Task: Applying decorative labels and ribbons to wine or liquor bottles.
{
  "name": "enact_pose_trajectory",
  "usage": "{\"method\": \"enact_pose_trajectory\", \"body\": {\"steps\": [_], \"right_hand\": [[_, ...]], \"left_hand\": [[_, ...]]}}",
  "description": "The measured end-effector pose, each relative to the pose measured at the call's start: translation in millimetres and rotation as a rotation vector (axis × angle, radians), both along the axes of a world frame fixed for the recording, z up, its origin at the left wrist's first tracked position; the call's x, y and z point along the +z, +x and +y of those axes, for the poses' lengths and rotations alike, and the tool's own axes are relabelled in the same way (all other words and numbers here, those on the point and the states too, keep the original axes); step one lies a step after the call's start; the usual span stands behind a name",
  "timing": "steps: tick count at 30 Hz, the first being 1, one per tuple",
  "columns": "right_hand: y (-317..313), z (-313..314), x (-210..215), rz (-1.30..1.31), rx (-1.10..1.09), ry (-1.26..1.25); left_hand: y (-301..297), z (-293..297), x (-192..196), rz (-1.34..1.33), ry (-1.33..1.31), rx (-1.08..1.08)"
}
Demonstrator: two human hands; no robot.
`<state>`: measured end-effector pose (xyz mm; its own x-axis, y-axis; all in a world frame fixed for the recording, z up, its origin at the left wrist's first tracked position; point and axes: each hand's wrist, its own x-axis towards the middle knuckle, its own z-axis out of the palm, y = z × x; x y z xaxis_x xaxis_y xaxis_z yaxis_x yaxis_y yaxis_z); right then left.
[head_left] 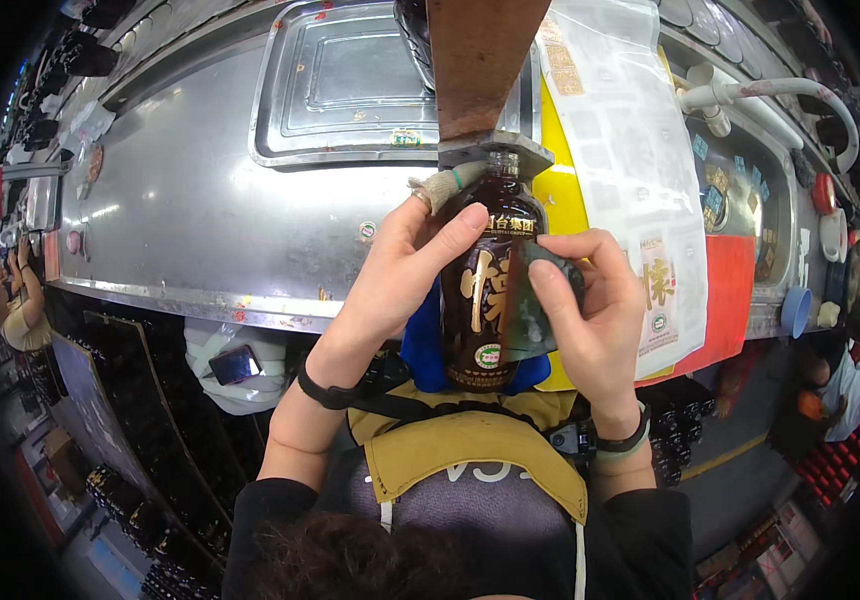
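A dark brown glass bottle [465, 310] with gold lettering leans upright between my hands, its threaded mouth up against a metal-edged brown post. My left hand [405, 245] grips its shoulder, thumb on the front and a knitted finger sleeve [440, 188] on the index finger; the other fingertips are hidden behind the glass. In my right hand [590, 300] a dark green, thin, flexible-looking pad [540, 310] is pinched between thumb and fingers. That pad lies against the right side of the bottle and covers part of its lettering.
A steel tray [350, 95] lies on the metal worktable [220, 220]. Right of the post, white printed sheets [625, 150] overlap yellow and red sheets [725, 290]. Farther right are a sink [750, 190] and a white pipe [800, 88]. A phone [235, 365] rests on a pale bag below the table edge.
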<state>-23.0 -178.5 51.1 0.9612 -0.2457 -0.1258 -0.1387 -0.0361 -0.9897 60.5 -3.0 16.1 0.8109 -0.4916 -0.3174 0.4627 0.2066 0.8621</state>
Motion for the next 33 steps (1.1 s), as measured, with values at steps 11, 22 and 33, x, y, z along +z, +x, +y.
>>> {"method": "enact_pose_trajectory", "body": {"steps": [11, 22, 33], "right_hand": [[32.9, -4.3, 14.7, -0.174, 0.041, -0.504], [38.6, -14.4, 31.5, -0.146, 0.011, -0.853], [48.5, 20.6, 43.4, -0.201, 0.147, -0.967]], "left_hand": [[-1.1, -5.0, 8.5, -0.045, 0.035, 0.040], [-0.1, -5.3, 4.7, -0.068, 0.044, 0.025], [-24.0, 12.4, 3.1, -0.261, 0.066, 0.111]]}}
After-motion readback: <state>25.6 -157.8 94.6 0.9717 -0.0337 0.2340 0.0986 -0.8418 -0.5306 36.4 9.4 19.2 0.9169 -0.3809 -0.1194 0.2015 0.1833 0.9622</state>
